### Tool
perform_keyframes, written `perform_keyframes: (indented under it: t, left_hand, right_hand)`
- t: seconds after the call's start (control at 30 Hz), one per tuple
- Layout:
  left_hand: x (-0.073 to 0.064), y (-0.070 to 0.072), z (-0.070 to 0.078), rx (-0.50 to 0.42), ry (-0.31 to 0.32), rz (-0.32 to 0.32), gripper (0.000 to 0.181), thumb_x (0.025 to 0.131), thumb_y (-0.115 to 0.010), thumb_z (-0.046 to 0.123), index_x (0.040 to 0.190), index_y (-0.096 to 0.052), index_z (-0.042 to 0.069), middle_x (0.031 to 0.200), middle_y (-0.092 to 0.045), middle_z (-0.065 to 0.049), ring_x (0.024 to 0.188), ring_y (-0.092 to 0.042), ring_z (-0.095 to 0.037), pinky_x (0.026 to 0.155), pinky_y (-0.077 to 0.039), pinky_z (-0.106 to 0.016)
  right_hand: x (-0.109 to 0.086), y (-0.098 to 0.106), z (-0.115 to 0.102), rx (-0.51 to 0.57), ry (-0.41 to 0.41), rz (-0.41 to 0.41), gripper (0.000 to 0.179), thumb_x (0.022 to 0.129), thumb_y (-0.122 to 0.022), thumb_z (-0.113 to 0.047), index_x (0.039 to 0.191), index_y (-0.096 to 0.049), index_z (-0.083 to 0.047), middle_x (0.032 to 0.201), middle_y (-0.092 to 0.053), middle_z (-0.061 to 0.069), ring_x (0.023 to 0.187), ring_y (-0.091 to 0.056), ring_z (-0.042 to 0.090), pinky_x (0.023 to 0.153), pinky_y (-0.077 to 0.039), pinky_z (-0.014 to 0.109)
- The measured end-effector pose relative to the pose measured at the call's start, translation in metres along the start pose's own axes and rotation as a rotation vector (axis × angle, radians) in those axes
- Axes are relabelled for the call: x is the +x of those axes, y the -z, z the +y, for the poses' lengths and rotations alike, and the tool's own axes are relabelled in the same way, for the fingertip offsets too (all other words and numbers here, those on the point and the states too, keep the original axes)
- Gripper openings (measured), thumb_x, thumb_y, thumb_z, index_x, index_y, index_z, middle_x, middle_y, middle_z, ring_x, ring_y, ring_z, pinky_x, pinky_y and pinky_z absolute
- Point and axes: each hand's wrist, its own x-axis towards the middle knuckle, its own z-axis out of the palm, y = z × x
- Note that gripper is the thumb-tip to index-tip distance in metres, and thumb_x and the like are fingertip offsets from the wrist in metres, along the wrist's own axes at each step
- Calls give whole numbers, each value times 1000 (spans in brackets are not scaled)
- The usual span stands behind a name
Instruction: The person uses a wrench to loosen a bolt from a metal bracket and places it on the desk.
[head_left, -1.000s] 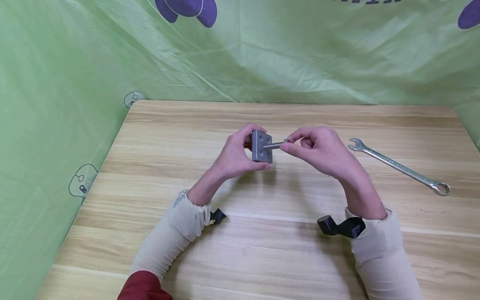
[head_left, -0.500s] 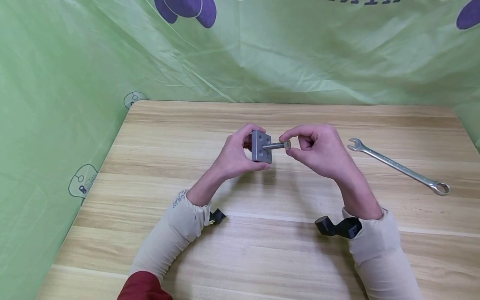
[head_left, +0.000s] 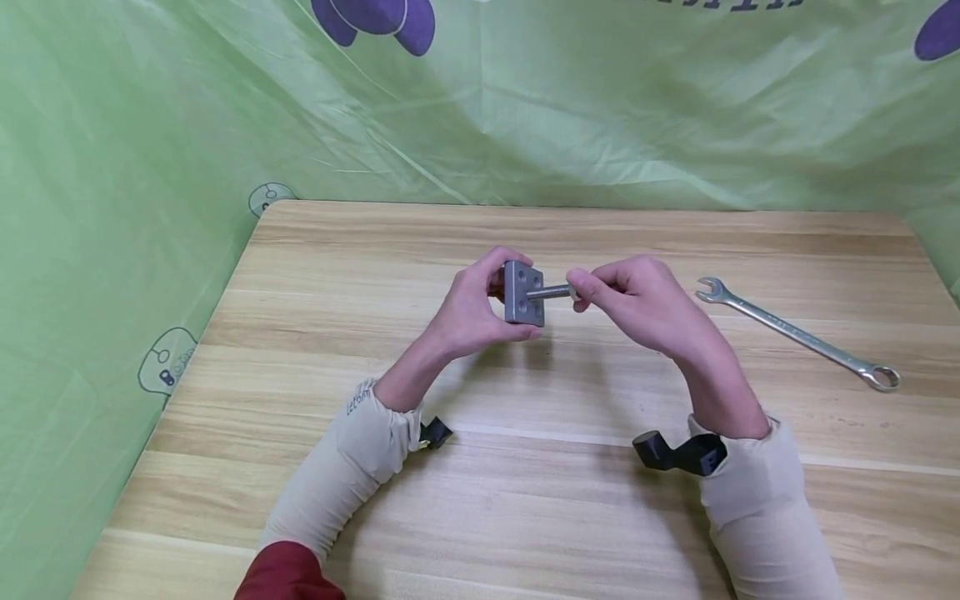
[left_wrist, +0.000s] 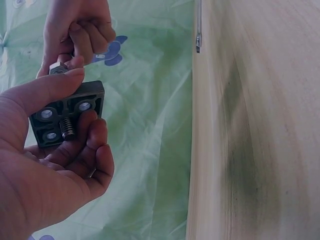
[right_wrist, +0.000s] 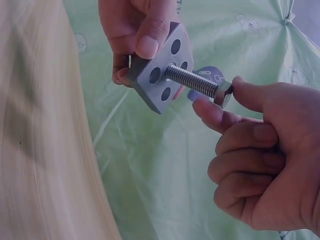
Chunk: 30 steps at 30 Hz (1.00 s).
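My left hand (head_left: 472,304) grips a square grey metal plate (head_left: 523,293) by its edges, above the table. Holes show near the plate's corners in the right wrist view. Through its middle runs a long threaded hex bolt (right_wrist: 192,81), its threaded end (left_wrist: 67,129) poking out on the ribbed back side near my curled left fingers. On the other side my right hand (head_left: 637,300) pinches the bolt's hex head (right_wrist: 223,94) between thumb and index finger, the other fingers curled in. A length of thread lies bare between plate and head.
To the right of my right hand a combination wrench (head_left: 798,335) lies on the wooden table (head_left: 525,517). Green printed cloth (head_left: 600,125) hangs behind the table and along its left side. Black wrist cameras (head_left: 678,454) stick out from the sleeves.
Half a second ago the right thumb and index finger were spread around the bolt head; now the thumb has moved up and forward over it. The left hand and plate stay in place.
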Motion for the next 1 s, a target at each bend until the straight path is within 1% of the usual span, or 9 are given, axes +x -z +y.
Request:
perform_keyframes:
  t: [0.1, 0.13, 0.27, 0.37, 0.47, 0.6, 0.73, 0.83, 1.0]
  left_hand:
    - [0, 0, 0, -4, 0, -2, 70, 60, -88, 4, 121, -54, 9, 105, -67, -12, 85, -63, -25, 88, -51, -54]
    - [0, 0, 0, -6, -1, -2, 70, 60, -88, 4, 121, -54, 9, 105, -67, -12, 85, -63, -25, 88, -51, -54]
    - [0, 0, -1, -11, -8, -2, 69, 60, -88, 5, 120, -54, 9, 104, -67, -13, 85, -63, -25, 87, -50, -55]
    - [0, 1, -1, -12, -8, -3, 69, 60, -88, 6, 120, -54, 9, 104, -68, -13, 84, -63, -25, 87, -50, -55]
    - [0, 1, -1, -13, -2, -5, 69, 60, -89, 6, 120, -54, 10, 105, -67, -13, 85, -63, -25, 88, -50, -56]
    - [1, 2, 0, -14, 5, -6, 70, 60, -89, 7, 121, -54, 10, 105, -68, -13, 85, -62, -25, 88, -50, -56]
    - [1, 2, 0, -18, 3, -4, 69, 61, -89, 7, 121, -54, 10, 104, -68, -13, 84, -63, -24, 87, -50, -55]
    - [1, 2, 0, -21, -4, -1, 69, 61, -88, 7, 120, -54, 10, 103, -68, -13, 83, -63, -25, 87, -50, -54]
    - [1, 1, 0, -16, -11, -3, 70, 60, -89, 6, 121, -54, 8, 105, -67, -12, 85, -63, -25, 86, -51, -51]
  right_hand:
    - [-1, 0, -1, 6, 5, 4, 42, 95, -53, -48, 84, -73, -12, 55, -38, -5, 59, -34, 12, 52, -30, 30]
    - [-1, 0, -1, 11, 15, 12, 39, 94, -56, -46, 85, -74, -12, 54, -36, -6, 57, -33, 10, 51, -29, 29]
    - [-1, 0, -2, 34, 55, 60, 27, 88, -68, -37, 92, -74, -11, 52, -36, -7, 50, -31, 7, 47, -29, 28]
    - [-2, 0, -3, 46, 68, 92, 25, 83, -75, -34, 95, -74, -12, 51, -34, -7, 47, -30, 6, 46, -28, 27]
    - [-2, 0, -3, 58, 86, 113, 24, 80, -78, -28, 97, -75, -12, 51, -33, -7, 47, -30, 6, 46, -28, 27]
    - [-2, -2, -4, 80, 129, 138, 22, 78, -79, -17, 98, -75, -12, 51, -31, -8, 47, -29, 4, 46, -29, 26]
    - [-2, -6, -3, 98, 233, 191, 21, 76, -75, -2, 95, -75, -11, 51, -30, -8, 47, -27, 4, 49, -30, 23]
    - [-2, -8, -2, 95, 292, 218, 23, 74, -73, 4, 92, -75, -12, 52, -29, -8, 47, -27, 4, 50, -30, 22]
    - [-3, -7, -1, 71, 292, 205, 24, 74, -74, 2, 93, -74, -13, 52, -29, -7, 48, -27, 4, 53, -32, 21]
